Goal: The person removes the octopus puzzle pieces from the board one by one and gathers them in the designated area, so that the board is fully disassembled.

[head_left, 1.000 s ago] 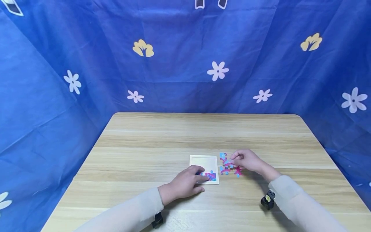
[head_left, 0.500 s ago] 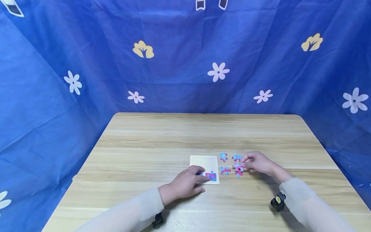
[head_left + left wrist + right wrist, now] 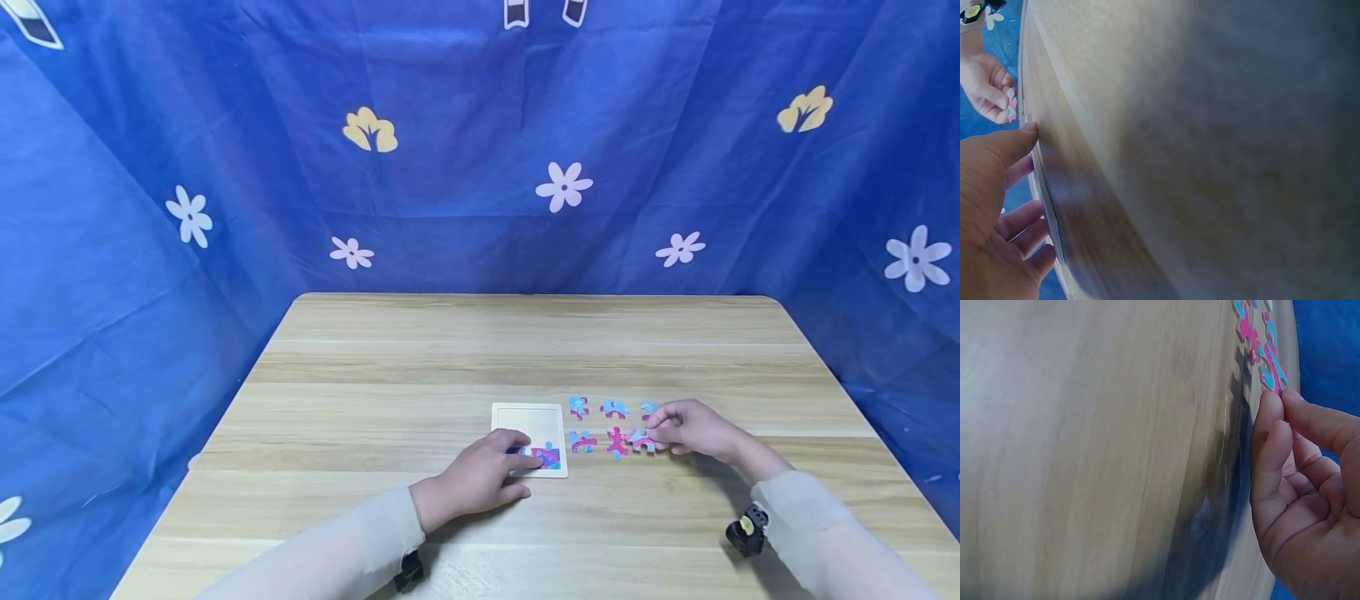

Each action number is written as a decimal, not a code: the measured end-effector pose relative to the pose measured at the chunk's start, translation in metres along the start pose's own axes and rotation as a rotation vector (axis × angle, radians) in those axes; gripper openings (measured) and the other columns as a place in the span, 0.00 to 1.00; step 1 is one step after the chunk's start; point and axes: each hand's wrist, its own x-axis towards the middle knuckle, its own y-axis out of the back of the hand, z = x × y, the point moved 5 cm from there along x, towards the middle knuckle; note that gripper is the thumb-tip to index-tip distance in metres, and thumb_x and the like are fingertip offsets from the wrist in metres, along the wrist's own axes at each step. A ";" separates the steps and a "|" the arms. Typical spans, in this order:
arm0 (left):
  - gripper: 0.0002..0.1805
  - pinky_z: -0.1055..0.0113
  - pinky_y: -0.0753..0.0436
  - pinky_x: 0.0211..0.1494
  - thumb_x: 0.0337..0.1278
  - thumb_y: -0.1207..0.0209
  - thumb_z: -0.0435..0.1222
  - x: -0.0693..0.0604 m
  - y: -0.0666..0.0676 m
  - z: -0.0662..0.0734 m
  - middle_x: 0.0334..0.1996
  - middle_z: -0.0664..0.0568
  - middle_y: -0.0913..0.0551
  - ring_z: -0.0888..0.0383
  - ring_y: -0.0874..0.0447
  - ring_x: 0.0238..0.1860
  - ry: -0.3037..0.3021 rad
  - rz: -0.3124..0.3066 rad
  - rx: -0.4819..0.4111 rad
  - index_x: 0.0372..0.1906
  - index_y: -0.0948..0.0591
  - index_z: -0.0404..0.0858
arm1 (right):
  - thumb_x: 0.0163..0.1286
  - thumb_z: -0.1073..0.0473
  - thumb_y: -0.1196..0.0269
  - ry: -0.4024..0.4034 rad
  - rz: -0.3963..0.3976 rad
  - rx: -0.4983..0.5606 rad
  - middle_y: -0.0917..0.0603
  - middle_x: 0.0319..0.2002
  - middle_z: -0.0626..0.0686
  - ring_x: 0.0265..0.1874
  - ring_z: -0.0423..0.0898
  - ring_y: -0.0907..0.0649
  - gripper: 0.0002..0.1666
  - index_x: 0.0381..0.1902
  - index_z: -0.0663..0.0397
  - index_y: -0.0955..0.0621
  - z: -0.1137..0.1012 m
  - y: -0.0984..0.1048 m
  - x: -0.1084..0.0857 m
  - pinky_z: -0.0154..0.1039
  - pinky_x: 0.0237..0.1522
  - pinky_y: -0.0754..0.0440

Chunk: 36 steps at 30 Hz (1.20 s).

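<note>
My left hand (image 3: 483, 473) rests with spread, relaxed fingers on the lower part of a white square puzzle tray (image 3: 528, 407), where purple and blue pieces (image 3: 549, 456) lie. In the left wrist view the left hand (image 3: 991, 206) lies along the tray's edge. Thumb and forefinger of my right hand (image 3: 693, 429) pinch a pink and blue jigsaw piece (image 3: 642, 440). The right wrist view shows this piece (image 3: 1274, 367) at the fingertips of the right hand (image 3: 1310, 487), above or on the table; contact is unclear.
Loose jigsaw pieces stand in two rows right of the tray: a top left one (image 3: 578, 407), a top middle one (image 3: 614, 408), one partly behind the right fingers (image 3: 648, 409), and lower ones (image 3: 582, 442) (image 3: 617, 442). A blue curtain (image 3: 480, 167) hangs behind the wooden table (image 3: 375, 358).
My right hand has moved rightward with a piece, and the pieces beside the tray are now spread apart in rows. The left hand has stayed in place.
</note>
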 end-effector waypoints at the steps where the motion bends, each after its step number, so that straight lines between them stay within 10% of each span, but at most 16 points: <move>1: 0.22 0.63 0.29 0.62 0.54 0.36 0.50 0.000 0.000 0.000 0.56 0.47 0.25 0.52 0.29 0.59 0.001 0.000 -0.001 0.54 0.17 0.49 | 0.65 0.63 0.38 -0.002 0.003 -0.006 0.18 0.29 0.52 0.32 0.47 0.18 0.13 0.43 0.69 0.22 0.002 0.001 -0.001 0.39 0.31 0.17; 36: 0.22 0.61 0.28 0.61 0.53 0.35 0.49 0.000 0.002 0.003 0.55 0.46 0.24 0.51 0.28 0.58 -0.007 0.006 -0.009 0.54 0.17 0.47 | 0.64 0.63 0.36 -0.088 0.066 0.006 0.19 0.31 0.52 0.32 0.46 0.18 0.13 0.43 0.68 0.21 0.018 0.017 -0.011 0.40 0.31 0.17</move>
